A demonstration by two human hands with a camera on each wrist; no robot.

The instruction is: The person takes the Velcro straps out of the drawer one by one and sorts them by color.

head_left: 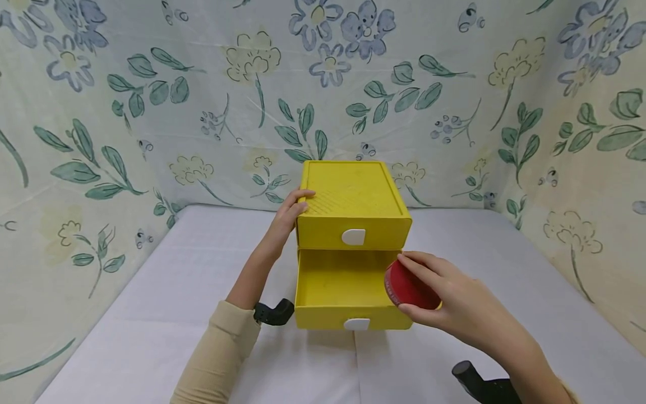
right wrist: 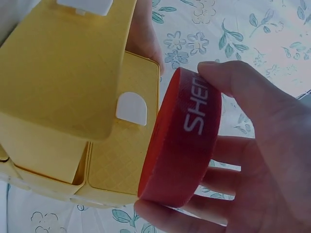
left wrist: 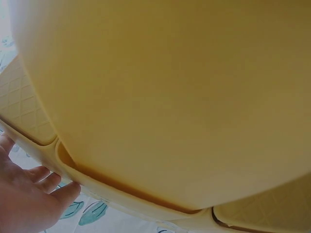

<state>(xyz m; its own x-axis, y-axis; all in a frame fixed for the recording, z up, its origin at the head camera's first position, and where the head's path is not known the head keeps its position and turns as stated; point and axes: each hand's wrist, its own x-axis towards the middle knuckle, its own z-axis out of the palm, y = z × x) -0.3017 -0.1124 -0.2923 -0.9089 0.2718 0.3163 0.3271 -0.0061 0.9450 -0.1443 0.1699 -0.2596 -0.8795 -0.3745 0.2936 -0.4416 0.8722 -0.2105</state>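
A yellow two-drawer box (head_left: 353,191) stands on the table, its lower drawer (head_left: 348,280) pulled out and its upper drawer (head_left: 323,233) closed. Each drawer front carries a white pull tab (right wrist: 131,108). My left hand (head_left: 289,216) rests against the box's left side, fingertips over the top edge. In the left wrist view, the fingers (left wrist: 65,194) touch the yellow rim. My right hand (head_left: 454,297) grips a round red disc-shaped roll (head_left: 411,286) by its edge, at the right front of the open drawer. White letters run along the roll's side (right wrist: 182,141).
A white cloth covers the table (head_left: 166,314). Behind and at both sides hangs a floral curtain (head_left: 212,112). Black wrist mounts (head_left: 275,313) sit on both arms.
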